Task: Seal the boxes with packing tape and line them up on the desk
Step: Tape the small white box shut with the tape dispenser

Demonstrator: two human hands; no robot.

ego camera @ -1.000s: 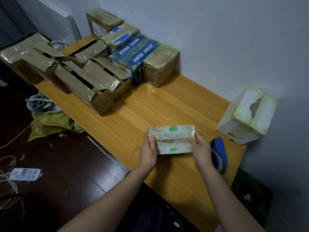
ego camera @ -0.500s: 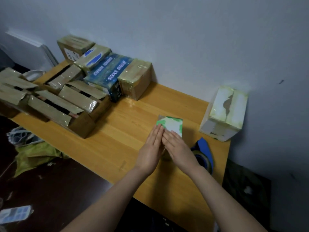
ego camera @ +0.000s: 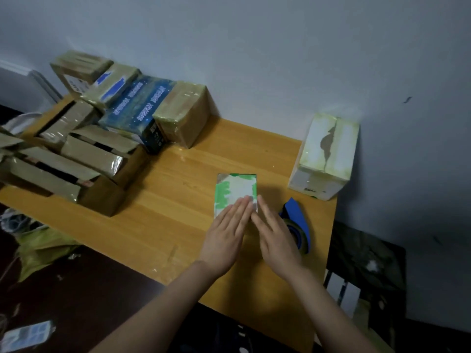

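Table: well apart from the row of taped boxes by the wall, the small white-and-green box lies flat on the right half, near the blue tape dispenser. I judge the step to be smoothing tape down, best done by pressing from the centre outward and over the edges without letting the box slide. Box top: white card with ragged green print under a glossy film, near end hidden. Grip: left hand and right hand both flat, fingers straight, side by side on that near end, clasping nothing.
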